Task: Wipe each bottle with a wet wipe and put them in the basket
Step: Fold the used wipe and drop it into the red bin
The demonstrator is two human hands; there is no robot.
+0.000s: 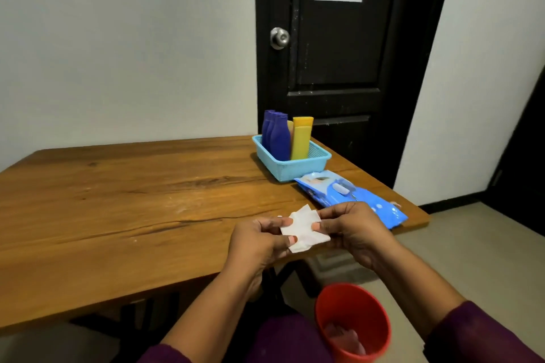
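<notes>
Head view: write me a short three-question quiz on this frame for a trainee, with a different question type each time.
1. True or false: the left hand and the right hand both pinch the wet wipe.
2. Where are the blue bottles and the yellow bottles? A: on the floor. B: upright in the basket. C: in the person's lap.
3. Fill the blank: the wipe pack lies on the table, between the hands and the ___.

Key: 1 true; 2 B; 3 basket.
</notes>
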